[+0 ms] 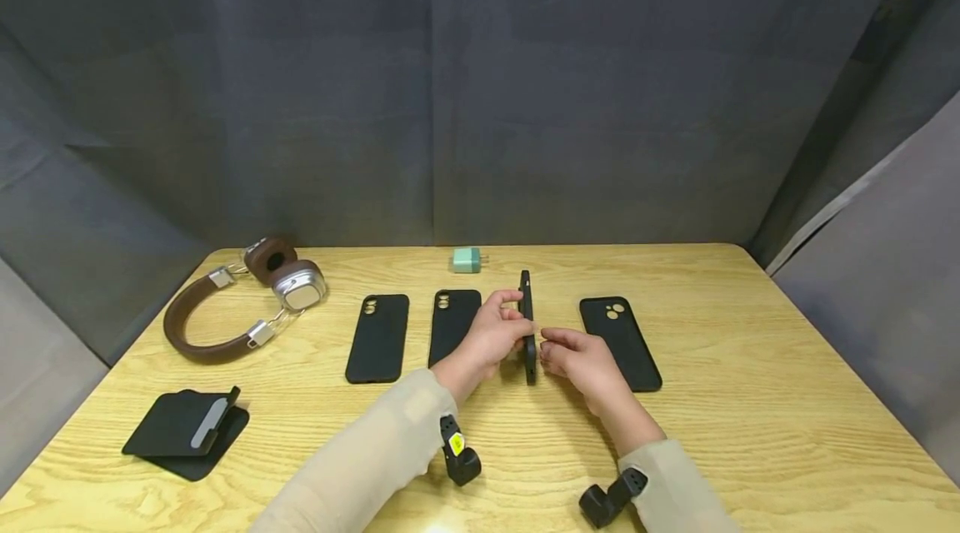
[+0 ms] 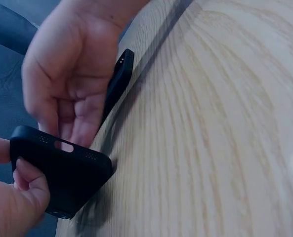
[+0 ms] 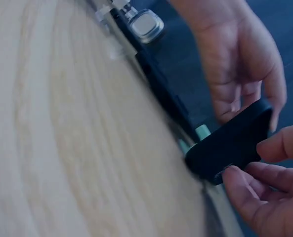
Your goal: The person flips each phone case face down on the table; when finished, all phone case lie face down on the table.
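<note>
Near the middle of the table, my left hand (image 1: 491,333) pinches a black phone case (image 1: 528,354), held on edge. In the left wrist view the case (image 2: 69,173) shows its speaker holes and port cutout, with skin visible through the cutout. My right hand (image 1: 581,362) is just right of the case, its fingers loosely bent and a small gap between them and it. From the right wrist, its fingers overlap the case (image 3: 230,140); contact is unclear there. Another black phone case (image 1: 453,321) lies partly behind my left hand, and one more case (image 1: 622,346) lies beyond my right hand.
A further black phone case (image 1: 377,340) lies left of centre. Brown headphones (image 1: 198,350) are at the far left, with a folded black stand-like item (image 1: 176,425) in front of them. A mint-green charger plug (image 1: 467,260) is by the wooden table's (image 1: 750,400) back edge.
</note>
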Demonstrator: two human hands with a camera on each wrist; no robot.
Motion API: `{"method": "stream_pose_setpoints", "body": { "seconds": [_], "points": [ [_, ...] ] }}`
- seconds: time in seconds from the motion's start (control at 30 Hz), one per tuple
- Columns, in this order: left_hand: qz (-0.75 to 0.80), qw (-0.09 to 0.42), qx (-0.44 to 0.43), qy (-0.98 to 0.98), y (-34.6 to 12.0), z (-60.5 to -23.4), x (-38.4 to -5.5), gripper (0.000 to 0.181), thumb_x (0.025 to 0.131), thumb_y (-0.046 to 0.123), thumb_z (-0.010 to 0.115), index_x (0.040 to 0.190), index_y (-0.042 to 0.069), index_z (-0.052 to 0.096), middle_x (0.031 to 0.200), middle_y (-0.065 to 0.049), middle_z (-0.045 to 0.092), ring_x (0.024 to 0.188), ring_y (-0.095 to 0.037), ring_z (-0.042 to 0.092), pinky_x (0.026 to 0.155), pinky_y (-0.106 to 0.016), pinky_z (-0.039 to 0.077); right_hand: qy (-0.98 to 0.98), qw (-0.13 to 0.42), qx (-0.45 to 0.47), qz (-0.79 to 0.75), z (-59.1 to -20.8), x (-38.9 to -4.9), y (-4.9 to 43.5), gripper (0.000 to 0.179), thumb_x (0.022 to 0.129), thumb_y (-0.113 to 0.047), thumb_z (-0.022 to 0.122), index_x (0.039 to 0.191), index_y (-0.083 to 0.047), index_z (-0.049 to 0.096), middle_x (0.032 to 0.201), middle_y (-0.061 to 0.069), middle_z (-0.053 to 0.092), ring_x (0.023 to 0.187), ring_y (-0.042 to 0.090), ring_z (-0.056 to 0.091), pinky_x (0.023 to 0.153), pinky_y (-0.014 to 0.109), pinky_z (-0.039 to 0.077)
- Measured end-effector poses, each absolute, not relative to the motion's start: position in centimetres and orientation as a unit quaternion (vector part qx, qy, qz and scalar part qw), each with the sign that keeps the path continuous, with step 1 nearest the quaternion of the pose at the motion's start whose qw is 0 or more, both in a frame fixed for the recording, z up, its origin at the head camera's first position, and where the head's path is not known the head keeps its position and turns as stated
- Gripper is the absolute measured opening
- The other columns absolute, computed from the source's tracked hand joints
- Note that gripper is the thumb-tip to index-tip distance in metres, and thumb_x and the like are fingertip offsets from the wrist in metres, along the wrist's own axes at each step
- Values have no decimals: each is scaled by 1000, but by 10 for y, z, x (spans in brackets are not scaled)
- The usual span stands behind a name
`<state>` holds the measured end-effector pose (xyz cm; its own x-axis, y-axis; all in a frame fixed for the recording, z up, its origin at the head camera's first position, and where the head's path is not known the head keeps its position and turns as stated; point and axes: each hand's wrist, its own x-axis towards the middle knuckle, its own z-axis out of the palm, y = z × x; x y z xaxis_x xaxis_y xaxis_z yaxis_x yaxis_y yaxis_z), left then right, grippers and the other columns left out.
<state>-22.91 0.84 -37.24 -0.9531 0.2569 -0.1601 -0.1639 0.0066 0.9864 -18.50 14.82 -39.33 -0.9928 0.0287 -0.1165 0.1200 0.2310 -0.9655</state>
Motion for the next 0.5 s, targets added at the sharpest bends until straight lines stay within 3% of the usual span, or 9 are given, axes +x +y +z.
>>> {"method": "stream_pose_setpoints", "body": {
  "seconds": [0.17, 0.5],
  "points": [
    [701, 146, 29, 697, 11, -377, -231, 48, 83, -1, 61, 128, 7, 46, 84, -1, 44, 64, -13, 44, 60, -29, 42, 780, 45, 27, -623, -383, -177, 146, 46, 86, -8, 53, 129, 7, 49, 118, 22, 58, 103, 24, 59, 87, 36, 49],
    [702, 148, 41, 696, 7, -379, -231, 46, 87, 0, 59, 130, 7, 44, 85, -2, 43, 68, -13, 45, 63, -26, 45, 796, 14, 19, -605, -380, -175, 131, 42, 82, -6, 64, 122, 5, 56, 106, 17, 61, 91, 17, 59, 72, 19, 48]
  ]
}}
